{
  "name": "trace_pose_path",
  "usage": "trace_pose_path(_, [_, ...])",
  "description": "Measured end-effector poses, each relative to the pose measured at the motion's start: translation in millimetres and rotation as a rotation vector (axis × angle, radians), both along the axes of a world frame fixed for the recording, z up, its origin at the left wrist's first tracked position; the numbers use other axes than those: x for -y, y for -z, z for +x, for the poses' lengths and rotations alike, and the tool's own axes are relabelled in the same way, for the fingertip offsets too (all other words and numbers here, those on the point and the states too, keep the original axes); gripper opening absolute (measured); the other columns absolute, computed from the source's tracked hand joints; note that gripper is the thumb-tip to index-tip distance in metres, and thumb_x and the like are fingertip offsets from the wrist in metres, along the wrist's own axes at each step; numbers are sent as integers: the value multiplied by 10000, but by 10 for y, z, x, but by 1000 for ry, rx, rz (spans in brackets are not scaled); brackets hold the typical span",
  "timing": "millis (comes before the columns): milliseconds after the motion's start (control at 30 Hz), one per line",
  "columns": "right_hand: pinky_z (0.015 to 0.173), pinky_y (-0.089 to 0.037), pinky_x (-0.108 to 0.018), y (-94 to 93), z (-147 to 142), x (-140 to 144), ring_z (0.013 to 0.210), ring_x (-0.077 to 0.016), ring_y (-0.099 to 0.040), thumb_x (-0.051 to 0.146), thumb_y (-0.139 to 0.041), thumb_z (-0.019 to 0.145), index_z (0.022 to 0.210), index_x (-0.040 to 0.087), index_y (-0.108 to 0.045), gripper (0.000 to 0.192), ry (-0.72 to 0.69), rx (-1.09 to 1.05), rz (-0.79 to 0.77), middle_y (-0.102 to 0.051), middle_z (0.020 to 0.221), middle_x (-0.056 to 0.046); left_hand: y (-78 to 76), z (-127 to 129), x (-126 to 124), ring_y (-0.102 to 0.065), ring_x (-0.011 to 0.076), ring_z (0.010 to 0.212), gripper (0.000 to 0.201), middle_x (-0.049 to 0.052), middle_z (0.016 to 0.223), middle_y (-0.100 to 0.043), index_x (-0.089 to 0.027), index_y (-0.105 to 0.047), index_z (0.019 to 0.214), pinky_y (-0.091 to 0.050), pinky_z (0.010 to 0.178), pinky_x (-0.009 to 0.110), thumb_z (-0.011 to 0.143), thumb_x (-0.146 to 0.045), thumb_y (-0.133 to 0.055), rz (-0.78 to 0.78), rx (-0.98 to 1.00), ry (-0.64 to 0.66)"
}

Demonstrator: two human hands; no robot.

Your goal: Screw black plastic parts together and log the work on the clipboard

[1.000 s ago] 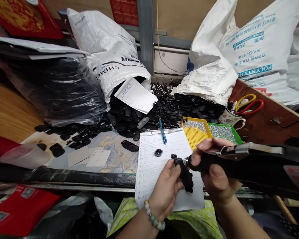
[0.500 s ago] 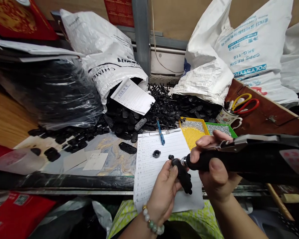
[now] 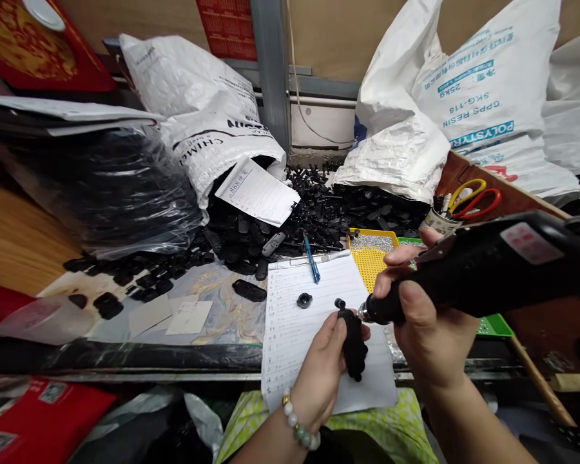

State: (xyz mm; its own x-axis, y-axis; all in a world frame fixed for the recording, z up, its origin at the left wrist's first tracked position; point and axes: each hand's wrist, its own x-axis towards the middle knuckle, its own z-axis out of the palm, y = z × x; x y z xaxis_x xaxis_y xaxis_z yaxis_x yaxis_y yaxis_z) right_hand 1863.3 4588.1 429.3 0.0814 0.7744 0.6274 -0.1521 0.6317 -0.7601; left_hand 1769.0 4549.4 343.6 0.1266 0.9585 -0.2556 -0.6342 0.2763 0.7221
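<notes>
Between the thumb and fingers of my left hand (image 3: 325, 357) is a black plastic part (image 3: 354, 345), held over the lined paper (image 3: 290, 348). My right hand (image 3: 430, 322) is wrapped round a black electric screwdriver (image 3: 468, 270). Its silver tip (image 3: 363, 312) meets the upper right side of the part, or sits just beside it; the exact contact is hidden. A small round black piece (image 3: 304, 300) lies on the paper, left of the part. Above it rests a blue pen (image 3: 312, 258).
Behind the paper, a yellow tray (image 3: 374, 248) holds small silver screws. Black parts (image 3: 251, 238) spill from white sacks (image 3: 396, 142). Scissors (image 3: 473, 200) stand in a mug at the right. Left of the paper lie white cards (image 3: 188, 316) and a black oblong part (image 3: 249, 290).
The screwdriver's rear end has swung upward, and it covers the mug more. The black part has turned more upright and shifted slightly right in my left hand.
</notes>
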Motion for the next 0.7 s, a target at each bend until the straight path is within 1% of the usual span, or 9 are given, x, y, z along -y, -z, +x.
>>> trace_pose_path(67, [629,-497,-287,-21,13,21,668,-103,-552,226,-599,812,1124,307,-518,333,7,79,42,-545,955,-4,17,-4,-21,-562,191,928,281,95,937,-615,-156,-543,1067,-425,680,242,893,-370,-487,-53,-17,5])
trace_pose_path(133, [679,-497,-306,-7,29,36,703,-114,-559,209,-602,808,1035,286,-548,246,2,132,69,-558,938,0,37,-12,-33,-577,210,929,295,104,942,-624,-164,-520,1088,-445,680,266,893,-381,-481,-69,52,11])
trace_pose_path(233, [644,-496,-303,43,67,18,669,-109,-560,224,-594,815,1018,264,-554,210,-19,73,37,-574,975,-12,47,-33,-28,-593,212,910,292,100,916,-627,-158,-508,1102,-462,722,297,888,-356,-500,-34,182,3])
trace_pose_path(300, [618,-486,-295,70,108,-19,653,-105,-561,247,-580,826,1016,246,-569,190,-30,20,-6,-583,993,-25,36,-49,-18,-596,206,892,287,97,899,-625,-143,-510,1105,-460,744,306,884,-324,-515,-47,218,7])
trace_pose_path(367, [662,-484,-311,81,157,-59,702,-127,-580,289,-573,831,1014,226,-583,193,-29,11,-49,-603,942,-31,19,-59,-12,-595,211,884,290,108,899,-624,-124,-510,1108,-459,754,323,889,-314,-504,-72,227,19])
trace_pose_path(467, [730,-480,-340,60,222,-100,781,-166,-595,413,-558,821,1046,208,-574,305,-30,-2,-109,-623,841,-32,-7,-59,-16,-592,220,887,305,125,907,-624,-99,-514,1111,-462,767,347,895,-314,-492,-86,209,24])
trace_pose_path(533, [650,-480,-317,25,246,-110,735,-168,-588,543,-500,809,1047,200,-568,423,-62,-52,-133,-625,798,-35,-15,-53,-21,-588,217,896,313,126,918,-623,-94,-515,1120,-462,783,355,892,-309,-502,-87,195,31])
trace_pose_path(600, [538,-451,-282,-23,256,-110,642,-154,-567,645,-389,807,1012,185,-580,539,-103,-118,-152,-619,758,-41,-15,-48,-19,-587,214,911,319,125,930,-626,-99,-509,1136,-460,802,364,888,-300,-511,-89,189,41])
trace_pose_path(700, [469,-411,-260,-92,262,-103,574,-137,-546,653,-309,824,945,167,-604,582,-123,-189,-192,-626,777,-56,-7,-44,4,-588,238,968,340,148,977,-638,-104,-488,1166,-461,810,376,880,-285,-526,-92,153,66])
